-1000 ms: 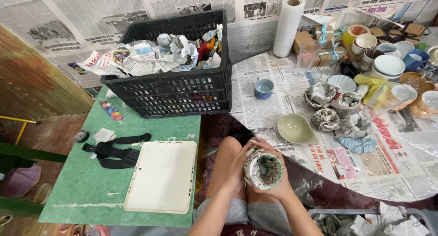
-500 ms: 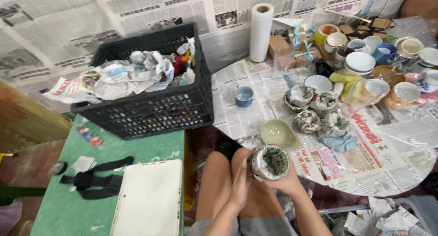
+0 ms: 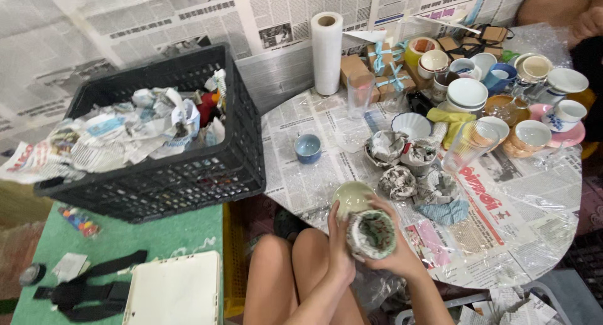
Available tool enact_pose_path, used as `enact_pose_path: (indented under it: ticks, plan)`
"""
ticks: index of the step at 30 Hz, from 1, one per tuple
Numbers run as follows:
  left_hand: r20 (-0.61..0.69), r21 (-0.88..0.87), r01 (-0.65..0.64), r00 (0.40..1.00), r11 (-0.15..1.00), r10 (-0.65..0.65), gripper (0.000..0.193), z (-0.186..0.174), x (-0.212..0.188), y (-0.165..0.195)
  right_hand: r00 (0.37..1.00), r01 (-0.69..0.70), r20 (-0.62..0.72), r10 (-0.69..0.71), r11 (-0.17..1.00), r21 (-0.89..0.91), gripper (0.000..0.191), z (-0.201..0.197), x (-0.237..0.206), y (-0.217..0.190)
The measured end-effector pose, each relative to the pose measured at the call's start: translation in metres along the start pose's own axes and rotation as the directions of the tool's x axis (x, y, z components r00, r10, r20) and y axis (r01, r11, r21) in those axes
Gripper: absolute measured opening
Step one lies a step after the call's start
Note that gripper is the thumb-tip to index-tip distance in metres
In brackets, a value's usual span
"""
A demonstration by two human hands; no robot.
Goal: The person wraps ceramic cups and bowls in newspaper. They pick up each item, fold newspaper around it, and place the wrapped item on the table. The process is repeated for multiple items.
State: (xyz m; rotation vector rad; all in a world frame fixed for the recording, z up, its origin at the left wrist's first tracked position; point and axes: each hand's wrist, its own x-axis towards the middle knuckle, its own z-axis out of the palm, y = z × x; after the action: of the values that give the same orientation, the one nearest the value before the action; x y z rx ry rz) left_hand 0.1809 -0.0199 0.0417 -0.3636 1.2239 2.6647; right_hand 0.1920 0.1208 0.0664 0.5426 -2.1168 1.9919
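Cupping a newspaper-wrapped bowl (image 3: 372, 234), left hand (image 3: 339, 249) and right hand (image 3: 396, 253) grip it before brown ribboned boxes (image 3: 377, 70).

The scene was evenly and brightly lit by soft, diffuse light with no single clear source. Shadows were faint: only a weak dark patch lay under the black plastic lattice crate (image 3: 169, 168) and beneath the round newspaper-covered table (image 3: 502, 237). Small glints showed on the clear plastic film over the table and on the tall clear ribbed glass (image 3: 468, 146). Wide-angle bending curved the newspaper-lined wall (image 3: 94, 36) and stretched the corners. Focus was fair in the middle; the far cups and the lower edge were softer, and fine print smeared slightly.
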Motion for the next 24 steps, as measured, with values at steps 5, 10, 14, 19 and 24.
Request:
enact_pose_path:
  ticks: [5, 10, 14, 19, 24]
  plan:
    - [0.126, -0.011, 0.009, 0.992, 1.000, -0.007, 0.044, 0.036, 0.037, -0.023, 0.938, -0.074, -0.346, 0.016, 0.985, -0.155, 0.117, -0.017, -0.011, 0.011]
    - [0.140, 0.045, -0.001, 0.990, 0.999, -0.005, 0.041, 0.080, 0.046, -0.052, 0.840, -0.102, -0.542, 0.027, 0.989, -0.110, 0.122, -0.025, -0.024, 0.025]
    - [0.471, 0.423, -0.641, 0.759, 0.640, 0.449, 0.060, 0.094, 0.041, -0.064, 0.635, -0.175, -0.771, 0.038, 0.980, -0.096, 0.103, -0.045, -0.024, 0.040]
    - [0.560, 0.740, -0.564, 0.818, 0.366, 0.127, 0.048, 0.105, 0.046, -0.077, 0.493, -0.015, -0.858, 0.148, 0.987, 0.162, 0.067, -0.084, -0.027, 0.057]
    - [0.672, 0.657, -0.675, 0.726, 0.335, 0.146, 0.063, 0.117, 0.059, -0.088, 0.429, 0.170, -0.843, 0.323, 0.888, 0.427, 0.029, -0.130, -0.025, 0.070]
